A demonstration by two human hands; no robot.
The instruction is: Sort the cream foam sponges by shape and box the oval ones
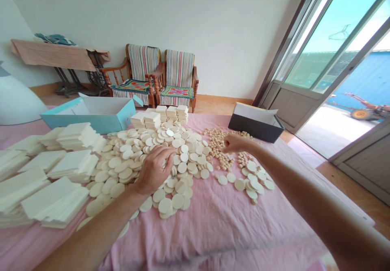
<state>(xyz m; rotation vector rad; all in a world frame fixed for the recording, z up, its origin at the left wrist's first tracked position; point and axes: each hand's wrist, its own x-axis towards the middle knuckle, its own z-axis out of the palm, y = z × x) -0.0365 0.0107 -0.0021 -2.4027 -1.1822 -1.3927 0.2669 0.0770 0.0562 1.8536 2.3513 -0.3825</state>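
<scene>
My left hand is over the heap of pale round wooden discs, its fingers curled together and the thumb close beneath them. Whatever is in its grasp is hidden by the fingers. Farther right, my right hand is closed like a fist above a scatter of small wooden pieces. I cannot make out what it holds. A smaller group of discs lies nearer to me, below my right forearm.
Stacks of pale rectangular boards fill the left of the pink cloth. Smaller square stacks stand behind the discs. A light-blue box sits at the back left, a black box at the back right. Two chairs stand beyond.
</scene>
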